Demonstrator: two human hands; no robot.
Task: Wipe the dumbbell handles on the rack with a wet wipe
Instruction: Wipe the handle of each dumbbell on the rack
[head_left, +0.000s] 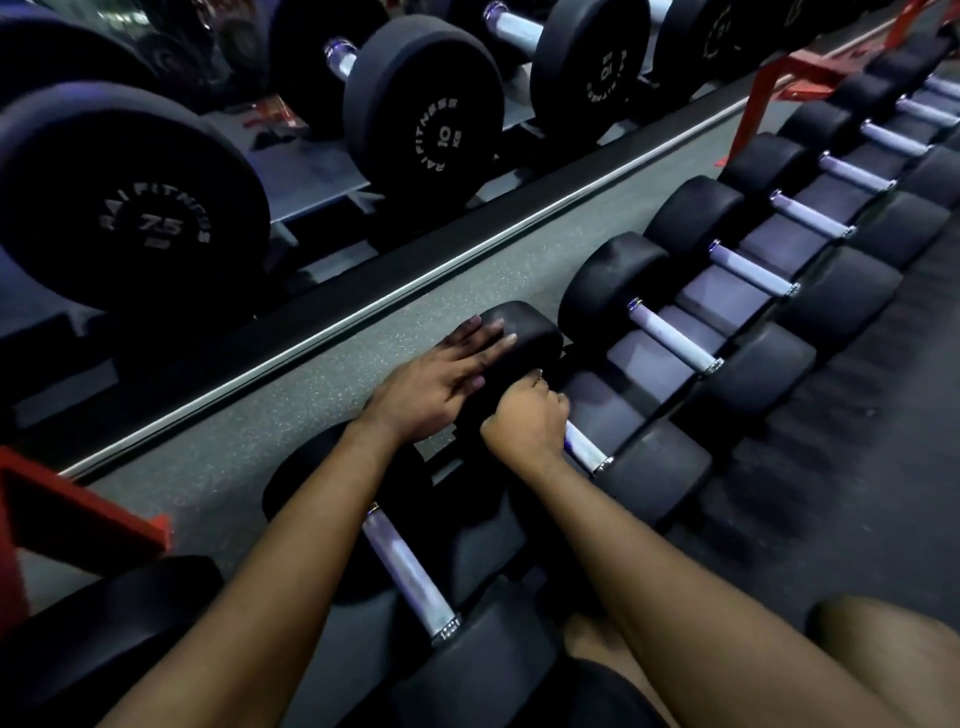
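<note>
While the right hand (524, 422) is curled round the far part of the handle (584, 448) of 1 dumbbell on the low rack (644, 364), the left hand (441, 387) lies flat, fingers straight, on that dumbbell's far head (527, 332), steadying it. No wet wipe shows. If there is 1, it is hidden inside the right fist, and this view cannot settle that.

The step in hand looks like the rub along this handle. To do it well, the left palm should press down so the weight does not roll in its cradle. The right fist should slide the whole knurled length, from the far collar to the near head (657, 470), twisting as it goes so the underside is wiped as well as the top. The bare stretch beside the near head lies outside the grip and needs its pass. Other handles wait: 1 to the near left (405, 571), and a row running off to the far right (670, 335).
</note>
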